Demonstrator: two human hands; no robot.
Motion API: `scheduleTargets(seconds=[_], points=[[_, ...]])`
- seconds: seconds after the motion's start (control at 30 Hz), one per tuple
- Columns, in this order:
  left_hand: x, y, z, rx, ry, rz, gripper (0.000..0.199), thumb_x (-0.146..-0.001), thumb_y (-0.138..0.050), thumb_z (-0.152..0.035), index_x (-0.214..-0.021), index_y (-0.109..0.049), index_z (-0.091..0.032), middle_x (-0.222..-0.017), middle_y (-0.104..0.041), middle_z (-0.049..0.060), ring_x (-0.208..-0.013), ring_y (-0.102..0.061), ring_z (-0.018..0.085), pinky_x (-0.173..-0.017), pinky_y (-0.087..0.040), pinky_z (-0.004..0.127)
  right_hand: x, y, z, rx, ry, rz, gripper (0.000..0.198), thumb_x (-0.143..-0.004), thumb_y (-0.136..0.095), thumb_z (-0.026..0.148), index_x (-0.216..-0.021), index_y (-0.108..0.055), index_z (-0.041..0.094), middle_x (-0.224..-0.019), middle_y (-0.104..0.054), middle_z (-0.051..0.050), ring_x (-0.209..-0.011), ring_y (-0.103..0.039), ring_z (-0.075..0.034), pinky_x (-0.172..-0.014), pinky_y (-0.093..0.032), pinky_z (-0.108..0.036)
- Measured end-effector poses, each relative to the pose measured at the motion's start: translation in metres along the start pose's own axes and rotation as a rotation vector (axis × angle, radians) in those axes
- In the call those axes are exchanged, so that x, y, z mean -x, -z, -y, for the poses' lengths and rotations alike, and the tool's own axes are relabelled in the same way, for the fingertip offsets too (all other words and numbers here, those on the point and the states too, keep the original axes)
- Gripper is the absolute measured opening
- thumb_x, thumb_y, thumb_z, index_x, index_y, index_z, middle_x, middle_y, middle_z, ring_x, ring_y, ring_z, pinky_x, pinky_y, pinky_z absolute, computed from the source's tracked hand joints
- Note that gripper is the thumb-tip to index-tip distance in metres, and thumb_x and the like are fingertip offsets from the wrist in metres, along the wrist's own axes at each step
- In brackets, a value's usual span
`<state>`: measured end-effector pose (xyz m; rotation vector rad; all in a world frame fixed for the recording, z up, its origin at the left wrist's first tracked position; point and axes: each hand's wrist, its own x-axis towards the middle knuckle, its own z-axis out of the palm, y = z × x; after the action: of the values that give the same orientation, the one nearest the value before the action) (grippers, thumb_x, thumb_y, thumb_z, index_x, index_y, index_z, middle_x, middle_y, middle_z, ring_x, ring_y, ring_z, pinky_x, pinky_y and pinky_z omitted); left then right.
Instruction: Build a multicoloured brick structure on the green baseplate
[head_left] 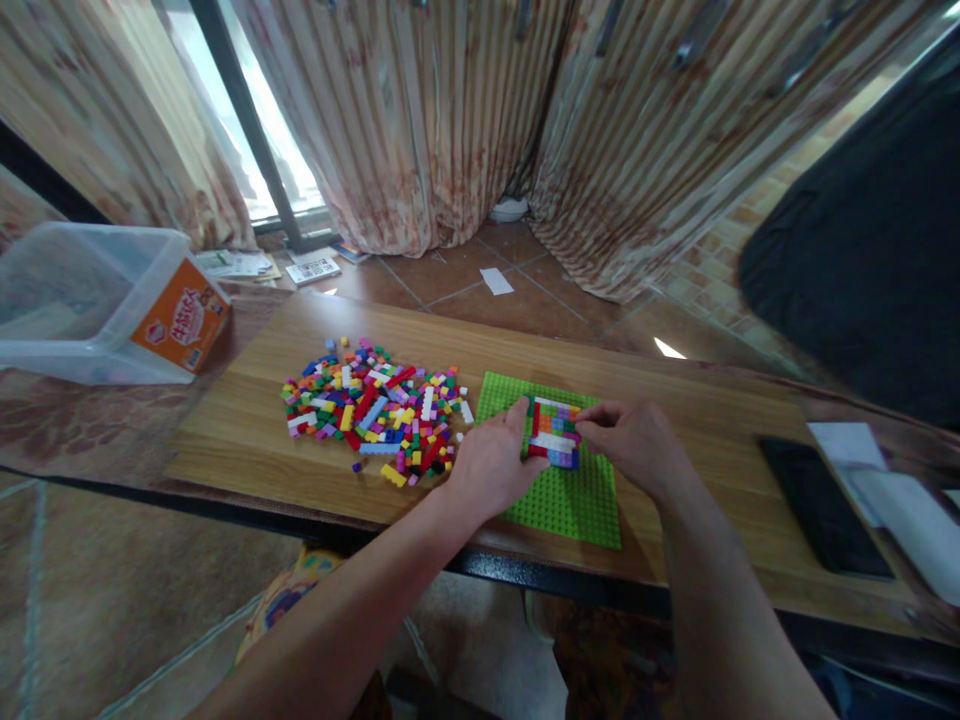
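Observation:
A many-coloured block of toy bricks [555,440] sits on a green studded baseplate [577,510], with white, red, orange, purple and blue pieces showing. My left hand [491,462] grips the block along its left side, thumb near the lower edge and a finger near the upper one. At the block's right edge, the fingers of my right hand [630,435] are pinched together. Whatever lies between those fingertips is too small or hidden to name. Left of the baseplate spreads a pile of loose toy bricks [382,410] in mixed colours and sizes.
A clear plastic bin [97,345] with an orange label stands at the far left of the wooden table [247,430]. On the right lie a black flat device [821,510] and white papers [847,445]. Curtains [420,130] hang beyond the table; a dark draped shape [862,230] is at right.

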<state>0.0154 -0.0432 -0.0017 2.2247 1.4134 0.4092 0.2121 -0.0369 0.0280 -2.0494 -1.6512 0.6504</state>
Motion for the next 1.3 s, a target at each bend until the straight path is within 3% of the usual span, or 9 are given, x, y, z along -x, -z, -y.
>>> scheduleTargets(seconds=[0.2, 0.4, 0.7, 1.3], points=[[0.0, 0.0, -0.001, 0.002, -0.004, -0.006, 0.077, -0.084, -0.066, -0.04, -0.147, -0.034, -0.009, -0.129, -0.064, 0.016, -0.115, -0.064, 0.03, -0.095, -0.052, 0.04, 0.002, -0.003, -0.014, -0.284, -0.019, 0.077, 0.02, -0.071, -0.07, 0.037, -0.075, -0.073, 0.018, -0.064, -0.07, -0.003, -0.055, -0.061, -0.015, -0.056, -0.048, -0.028], [-0.001, -0.001, 0.0, 0.012, -0.009, -0.008, 0.077, -0.085, -0.066, -0.039, -0.147, -0.034, -0.009, -0.132, -0.063, 0.016, -0.117, -0.063, 0.029, -0.097, -0.051, 0.039, 0.005, -0.004, -0.023, -0.539, -0.166, 0.094, 0.027, -0.073, -0.073, 0.043, -0.079, -0.069, 0.017, -0.064, -0.069, -0.002, -0.052, -0.06, -0.012, -0.053, -0.052, -0.025], [-0.001, -0.002, 0.001, 0.001, -0.021, -0.013, 0.075, -0.085, -0.065, -0.039, -0.147, -0.034, -0.01, -0.132, -0.063, 0.017, -0.115, -0.064, 0.029, -0.095, -0.052, 0.039, 0.008, -0.007, -0.023, -0.585, -0.242, 0.183, 0.028, -0.068, -0.081, 0.041, -0.072, -0.068, 0.016, -0.066, -0.072, -0.004, -0.052, -0.061, -0.01, -0.05, -0.053, -0.021], [-0.001, -0.003, 0.002, 0.011, -0.021, 0.001, 0.076, -0.086, -0.065, -0.04, -0.147, -0.035, -0.008, -0.13, -0.063, 0.018, -0.116, -0.063, 0.031, -0.095, -0.051, 0.041, 0.01, -0.011, -0.017, -0.682, -0.26, 0.125, 0.033, -0.059, -0.086, 0.043, -0.062, -0.069, 0.015, -0.056, -0.068, -0.003, -0.045, -0.057, -0.008, -0.045, -0.051, -0.02]])
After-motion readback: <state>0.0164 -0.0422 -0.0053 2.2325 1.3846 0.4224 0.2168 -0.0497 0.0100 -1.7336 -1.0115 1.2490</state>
